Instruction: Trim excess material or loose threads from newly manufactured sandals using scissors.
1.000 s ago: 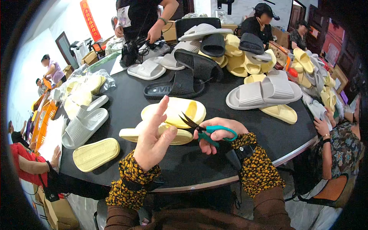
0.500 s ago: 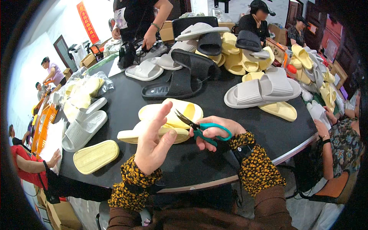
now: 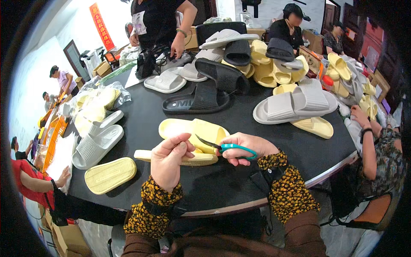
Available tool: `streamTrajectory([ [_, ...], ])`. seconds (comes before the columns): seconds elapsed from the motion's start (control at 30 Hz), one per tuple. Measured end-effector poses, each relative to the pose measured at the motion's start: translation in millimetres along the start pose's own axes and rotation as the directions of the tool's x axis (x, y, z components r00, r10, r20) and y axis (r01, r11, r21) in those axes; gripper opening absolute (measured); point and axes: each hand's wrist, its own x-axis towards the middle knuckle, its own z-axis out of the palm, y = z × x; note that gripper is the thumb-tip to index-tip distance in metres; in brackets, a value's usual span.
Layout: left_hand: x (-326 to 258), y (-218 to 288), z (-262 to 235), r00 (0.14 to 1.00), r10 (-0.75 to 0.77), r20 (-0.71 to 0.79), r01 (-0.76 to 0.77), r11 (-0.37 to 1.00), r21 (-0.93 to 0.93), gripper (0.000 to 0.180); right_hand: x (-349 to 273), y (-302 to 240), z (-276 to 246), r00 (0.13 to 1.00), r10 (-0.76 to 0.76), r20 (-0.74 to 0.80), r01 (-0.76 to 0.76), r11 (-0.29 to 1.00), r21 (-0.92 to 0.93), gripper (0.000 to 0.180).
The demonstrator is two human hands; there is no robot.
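Note:
My right hand point(image 3: 262, 145) grips scissors point(image 3: 234, 146) with teal handles and dark, narrow blades pointing left. The blades look nearly closed. Opposite their tips, my left hand point(image 3: 168, 160) is raised with thumb and fingers pinched together; anything between them is too small to make out. Below and behind both hands lie two pale yellow slippers: the farther slipper point(image 3: 174, 127) rests sole down, while the nearer slipper point(image 3: 205, 159) is partly covered by my left hand. Left of them, another yellow slipper point(image 3: 110, 174) lies with its ribbed sole up.
The black table point(image 3: 239, 188) holds grey slippers point(image 3: 98, 146) at left, black slippers point(image 3: 198, 100) beyond my hands, and a grey pair point(image 3: 280, 108) at right. A mixed slipper pile point(image 3: 261, 70) stands at the back. Plastic-bagged slippers point(image 3: 92, 105) lie far left. Several people work around the table.
My left hand has gone from spread fingers to a closed pinch. My right hand has turned the scissors slightly, and their blades look closer together. The view has shifted a little.

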Motion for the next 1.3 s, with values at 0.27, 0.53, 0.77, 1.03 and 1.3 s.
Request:
streamTrajectory([
  [0.27,-23.8,8.5,-8.2,1.0,-0.006,0.011,0.007,1.0,-0.023,0.023,-3.8,0.0,-7.0,0.984,-0.125,-0.13,0.137,0.986,0.091,0.031],
  [0.53,-56.8,16.0,-42.6,0.988,0.147,-0.052,-0.13,0.96,0.249,0.025,3.1,-0.2,-5.5,0.933,-0.104,-0.344,0.168,0.972,0.164,0.034],
  [0.77,-77.5,22.4,-58.3,0.992,0.117,-0.047,-0.107,0.979,0.173,0.025,13.7,11.6,-8.6,0.92,-0.1,-0.38,0.206,0.946,0.249,0.034],
  [1.03,-98.7,65.4,-103.8,0.923,0.367,-0.117,-0.36,0.93,0.079,0.017,14.0,9.3,-8.1,0.857,-0.061,-0.512,0.205,0.952,0.229,0.044],
  [1.3,-138.3,103.0,-155.6,0.845,0.518,-0.135,-0.522,0.853,0.004,0.012,16.8,15.6,-3.2,0.825,-0.057,-0.562,0.239,0.937,0.255,0.039],
])
